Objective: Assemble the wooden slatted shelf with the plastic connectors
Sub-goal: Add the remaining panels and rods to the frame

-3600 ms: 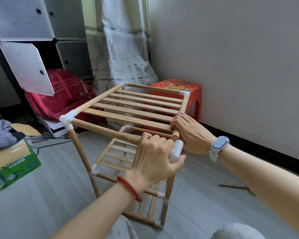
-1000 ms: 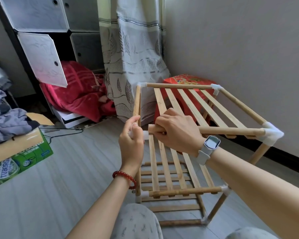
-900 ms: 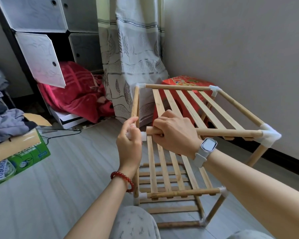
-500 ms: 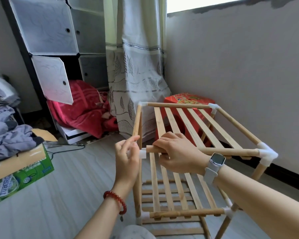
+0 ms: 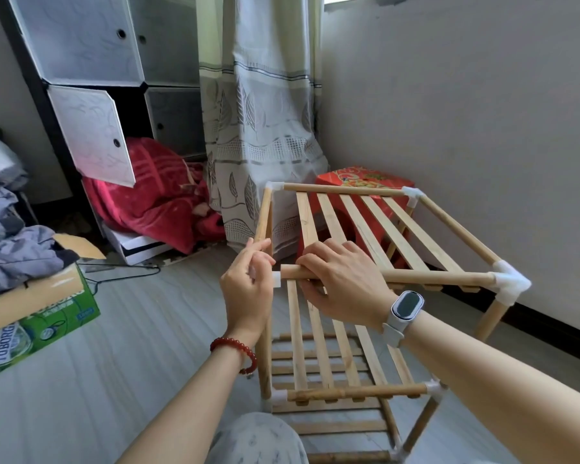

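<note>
On the far left of my feed I see a green cardboard box (image 5: 37, 316) on the pale floor (image 5: 141, 333), with grey clothes (image 5: 10, 249) heaped on and behind it. Beyond that stands a cube cabinet (image 5: 114, 61), one white door (image 5: 94, 133) hanging open, and a red blanket (image 5: 154, 199) spilling out below it. A leaf-patterned curtain (image 5: 262, 112) hangs next to the cabinet.

Near the middle, the left hand (image 5: 246, 289), a red bead bracelet (image 5: 235, 349) on its wrist, is closed around the white plastic connector (image 5: 275, 280) at the near-left top corner of the wooden slatted shelf (image 5: 359, 229). Its index finger points up along the left side rail; the connector is mostly hidden behind the fingers, so I can't tell how firmly it is seated.

Just beside it, the right hand (image 5: 342, 283), a watch (image 5: 404, 308) on its wrist, wraps over the front top dowel (image 5: 432, 277), with its fingers curled round the rod close to the connector. That dowel runs right into another white corner connector (image 5: 509, 286).

The shelf stands on the floor in front of me, top slats running away toward the wall (image 5: 466, 112), a lower slatted tier (image 5: 332, 356) beneath. A red stool (image 5: 359, 180) sits behind it, against the wall.
</note>
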Available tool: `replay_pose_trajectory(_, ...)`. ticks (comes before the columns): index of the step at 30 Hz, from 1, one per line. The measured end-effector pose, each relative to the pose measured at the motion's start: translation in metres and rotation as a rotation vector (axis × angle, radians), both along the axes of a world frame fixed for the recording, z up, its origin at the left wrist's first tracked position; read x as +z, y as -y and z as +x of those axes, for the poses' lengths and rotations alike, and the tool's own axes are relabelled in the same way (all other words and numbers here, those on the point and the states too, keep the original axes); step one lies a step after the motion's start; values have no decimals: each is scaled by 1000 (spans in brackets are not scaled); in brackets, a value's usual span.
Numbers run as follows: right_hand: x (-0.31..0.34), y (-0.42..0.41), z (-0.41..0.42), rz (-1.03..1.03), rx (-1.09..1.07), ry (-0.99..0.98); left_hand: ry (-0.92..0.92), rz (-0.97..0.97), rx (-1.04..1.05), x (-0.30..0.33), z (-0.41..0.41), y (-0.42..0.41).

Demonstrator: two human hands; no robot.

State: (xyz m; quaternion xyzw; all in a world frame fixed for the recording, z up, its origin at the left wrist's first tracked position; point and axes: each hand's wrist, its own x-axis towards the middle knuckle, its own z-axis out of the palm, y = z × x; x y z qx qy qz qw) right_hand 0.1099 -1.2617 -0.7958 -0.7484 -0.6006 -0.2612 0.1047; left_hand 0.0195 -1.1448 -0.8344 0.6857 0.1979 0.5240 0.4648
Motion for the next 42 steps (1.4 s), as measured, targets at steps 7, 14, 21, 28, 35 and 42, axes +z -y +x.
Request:
replay_pose_trajectory(7, -26, 29, 2, 178, -52, -33, -475, 590, -348, 5, -26, -49)
replay_pose_trajectory(14, -26, 41, 4, 220, -77, -148, -319, 1042, -172, 9, -17, -34)
replay_pose_trajectory(21, -15, 78, 38, 435, -169, -438, -446, 1109, -222, 18, -4, 60)
replay_pose_trajectory(28, -13, 100, 23, 658, -447, -956, -633, 1145, -572, 48, 10, 27)
replay_pose_trajectory(35, 2, 77, -1, 844, -368, -1889, -693, 1154, -511, 40, 28, 38)
replay_pose_trajectory(42, 28, 77, -3, 947, -358, -1719, -268, 1056, -283, 23, 33, 56)
